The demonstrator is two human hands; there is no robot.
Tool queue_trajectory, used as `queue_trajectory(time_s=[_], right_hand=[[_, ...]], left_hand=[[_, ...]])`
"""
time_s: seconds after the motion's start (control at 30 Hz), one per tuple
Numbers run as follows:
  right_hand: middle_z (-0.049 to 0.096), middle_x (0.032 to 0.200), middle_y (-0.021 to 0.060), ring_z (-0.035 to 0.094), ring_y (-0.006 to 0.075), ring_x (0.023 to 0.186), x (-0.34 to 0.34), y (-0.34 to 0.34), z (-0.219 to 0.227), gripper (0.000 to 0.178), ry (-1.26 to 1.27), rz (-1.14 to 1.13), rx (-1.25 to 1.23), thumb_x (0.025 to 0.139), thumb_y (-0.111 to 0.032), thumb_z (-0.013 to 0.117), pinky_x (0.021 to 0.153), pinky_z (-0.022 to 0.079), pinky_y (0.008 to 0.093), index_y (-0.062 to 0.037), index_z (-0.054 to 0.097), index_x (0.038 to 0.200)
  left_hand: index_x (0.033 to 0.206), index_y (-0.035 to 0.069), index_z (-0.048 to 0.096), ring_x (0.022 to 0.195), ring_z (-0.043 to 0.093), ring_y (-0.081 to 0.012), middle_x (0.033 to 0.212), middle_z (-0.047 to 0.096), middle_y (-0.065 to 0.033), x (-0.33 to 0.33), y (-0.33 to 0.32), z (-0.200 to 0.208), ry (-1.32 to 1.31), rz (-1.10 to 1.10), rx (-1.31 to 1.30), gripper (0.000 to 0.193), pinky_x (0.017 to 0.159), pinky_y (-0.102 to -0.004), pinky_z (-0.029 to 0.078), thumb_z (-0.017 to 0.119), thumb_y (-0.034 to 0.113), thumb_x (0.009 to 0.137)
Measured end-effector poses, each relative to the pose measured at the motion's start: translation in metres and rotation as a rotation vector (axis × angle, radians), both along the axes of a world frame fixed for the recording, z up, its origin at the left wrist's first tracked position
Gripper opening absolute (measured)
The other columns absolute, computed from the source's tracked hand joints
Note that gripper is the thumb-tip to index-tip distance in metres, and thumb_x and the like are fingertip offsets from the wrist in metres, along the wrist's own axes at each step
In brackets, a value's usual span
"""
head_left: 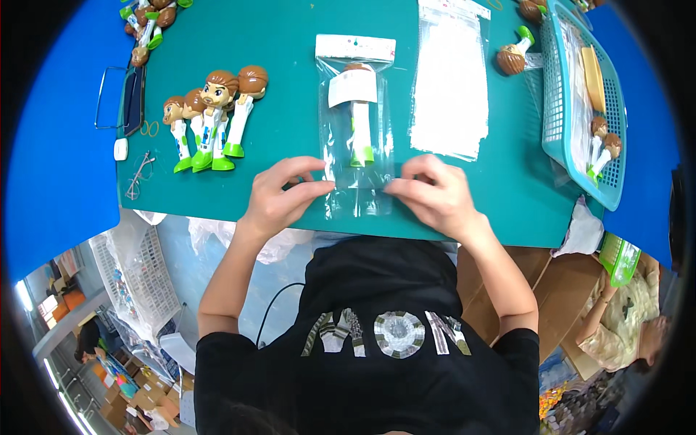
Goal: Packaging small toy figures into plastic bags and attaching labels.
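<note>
A clear plastic bag point(377, 177) with a white header lies flat in front of me. Inside it is a toy figure point(361, 123) with a white body and green feet, its upper part mostly covered by a white paper slip point(353, 88). At the bag's lower left edge is my left hand point(284, 194), thumb and index fingertips apart, the thumb touching the plastic. My right hand point(433, 193) pinches the lower right edge between thumb and fingers; its tips are slightly blurred. Several similar brown-haired figures point(216, 119) lie together to the left.
A stack of flat packaging bags point(451, 87) lies right of the bag. Farther right, a blue basket point(549, 109) holds figures and packets, with a loose figure point(515, 52) beside it. Rubber bands point(150, 128) and a dark flat device point(134, 100) sit on the green table's left side.
</note>
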State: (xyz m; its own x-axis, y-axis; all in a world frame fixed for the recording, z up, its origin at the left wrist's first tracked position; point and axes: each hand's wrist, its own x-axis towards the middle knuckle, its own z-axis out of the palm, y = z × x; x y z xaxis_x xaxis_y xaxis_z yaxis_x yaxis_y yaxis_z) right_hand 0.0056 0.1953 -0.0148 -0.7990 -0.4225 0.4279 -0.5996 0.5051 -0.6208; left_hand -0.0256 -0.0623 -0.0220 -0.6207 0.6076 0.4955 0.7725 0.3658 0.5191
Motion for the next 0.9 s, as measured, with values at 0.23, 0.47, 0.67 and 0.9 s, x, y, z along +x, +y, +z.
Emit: queue_trajectory(time_s=[0.23, 0.47, 0.67, 0.9], right_hand=[[0.062, 0.088, 0.0095, 0.061, 0.0183, 0.071, 0.006, 0.011, 0.013, 0.023, -0.057, 0.033, -0.261, 0.061, 0.004, 0.072, 0.056, 0.048, 0.0255, -0.0052, 0.067, 0.082], [0.063, 0.090, 0.0185, 0.064, 0.0242, 0.083, 0.006, 0.006, 0.012, 0.009, -0.276, 0.079, -0.591, 0.070, 0.007, 0.067, 0.069, 0.055, 0.0327, 0.0029, 0.061, 0.076], [0.062, 0.089, 0.0207, 0.064, 0.0272, 0.084, 0.009, 0.003, 0.006, 0.009, -0.401, 0.122, -0.838, 0.075, 0.011, 0.061, 0.074, 0.056, 0.0402, 0.0046, 0.058, 0.081], [0.066, 0.086, 0.0170, 0.065, 0.0232, 0.080, 0.014, -0.002, 0.007, 0.011, -0.348, 0.043, -0.822, 0.072, 0.006, 0.067, 0.069, 0.053, 0.0307, 0.0030, 0.064, 0.082]], left_hand=[[0.080, 0.001, 0.064, 0.064, 0.061, -0.0160, 0.103, 0.056, -0.0157, 0.027, 0.006, -0.009, -0.158, 0.044, 0.256, 0.020, 0.054, -0.0247, 0.050, 0.070, -0.012, 0.065], [0.080, -0.001, 0.056, 0.066, 0.064, -0.0239, 0.096, 0.059, -0.0203, 0.033, 0.022, 0.000, -0.357, -0.063, 0.563, 0.018, 0.058, -0.0314, 0.055, 0.066, -0.012, 0.070], [0.091, -0.002, 0.052, 0.070, 0.063, -0.0255, 0.084, 0.061, -0.0170, 0.034, 0.026, -0.008, -0.506, -0.046, 0.853, 0.022, 0.063, -0.0363, 0.055, 0.065, -0.006, 0.074], [0.082, 0.000, 0.061, 0.071, 0.063, -0.0246, 0.086, 0.060, -0.0141, 0.033, 0.028, -0.002, -0.262, -0.006, 0.637, 0.016, 0.062, -0.0333, 0.054, 0.069, 0.013, 0.077]])
